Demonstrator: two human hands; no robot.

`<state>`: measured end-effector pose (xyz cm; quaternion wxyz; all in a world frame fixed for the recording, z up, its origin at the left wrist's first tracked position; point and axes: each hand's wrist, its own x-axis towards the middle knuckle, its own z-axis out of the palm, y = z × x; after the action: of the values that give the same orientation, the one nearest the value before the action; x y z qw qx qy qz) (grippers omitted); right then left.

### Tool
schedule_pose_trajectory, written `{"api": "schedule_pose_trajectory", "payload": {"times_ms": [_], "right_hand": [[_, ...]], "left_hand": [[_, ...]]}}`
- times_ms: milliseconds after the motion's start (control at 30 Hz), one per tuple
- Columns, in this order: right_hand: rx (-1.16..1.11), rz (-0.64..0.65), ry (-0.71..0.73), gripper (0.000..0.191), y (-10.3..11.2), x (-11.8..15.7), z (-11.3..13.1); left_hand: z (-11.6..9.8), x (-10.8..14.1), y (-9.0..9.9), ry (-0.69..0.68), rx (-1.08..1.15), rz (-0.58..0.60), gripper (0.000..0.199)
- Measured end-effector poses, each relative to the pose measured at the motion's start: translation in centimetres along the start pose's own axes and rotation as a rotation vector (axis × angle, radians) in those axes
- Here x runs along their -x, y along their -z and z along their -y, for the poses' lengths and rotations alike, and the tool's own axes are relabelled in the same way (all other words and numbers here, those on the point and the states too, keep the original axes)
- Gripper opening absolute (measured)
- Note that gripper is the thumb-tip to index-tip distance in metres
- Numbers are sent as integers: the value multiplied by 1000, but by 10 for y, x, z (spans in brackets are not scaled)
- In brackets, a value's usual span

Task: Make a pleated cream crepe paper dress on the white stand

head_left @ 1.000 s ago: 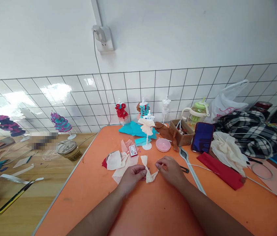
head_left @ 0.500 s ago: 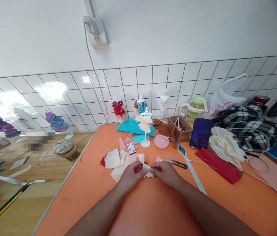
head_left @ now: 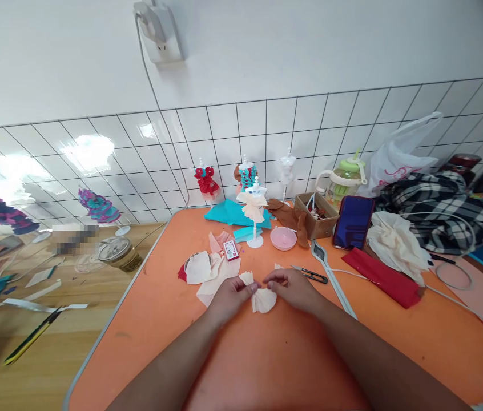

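Note:
A small cream crepe paper piece, gathered at the top and fanned out below, is between my two hands just above the orange table. My left hand pinches its gathered part between thumb and fingers. At the upper right edge of the fan is my right hand, its thumb and fingers curled close together; whether they grip the paper is hidden. Beyond the hands stands a white miniature dress form with a cream ruffle around it. Small thread snips lie right of my right hand.
Cream paper pieces and a small white-and-red box lie to the left. A pink bowl, cardboard box, phone and red crepe paper are rightward. More dress forms stand along the tiled wall.
The cream crepe paper has spread into a wider fan. My right fingers have drawn slightly away to the right from my left ones. The camera view has shifted a little.

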<state>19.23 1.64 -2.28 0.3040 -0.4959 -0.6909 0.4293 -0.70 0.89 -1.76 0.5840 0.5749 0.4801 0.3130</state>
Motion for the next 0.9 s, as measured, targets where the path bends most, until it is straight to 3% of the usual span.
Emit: {"api": "schedule_pose_trajectory", "payload": {"times_ms": [100,267,567,767,900], "right_hand": [[-96,-83,18,39,-8,1,4],[-254,-156,-10,14,-28,0,6],[-698,-219,-73,25,-36,-2,1],[-664,-241,-55,28,-37,-1,4],[-570,-244,-38,26,-39,0,7]], "left_hand": [[0,1,-3,-7,-74,56,37],[-5,3,-8,-64,-75,80,34],[-1,-1,-2,-58,27,-151,32],[-4,-2,-4,-99,53,-212,40],[-3,-1,-4,-103,-37,-265,27]]}}
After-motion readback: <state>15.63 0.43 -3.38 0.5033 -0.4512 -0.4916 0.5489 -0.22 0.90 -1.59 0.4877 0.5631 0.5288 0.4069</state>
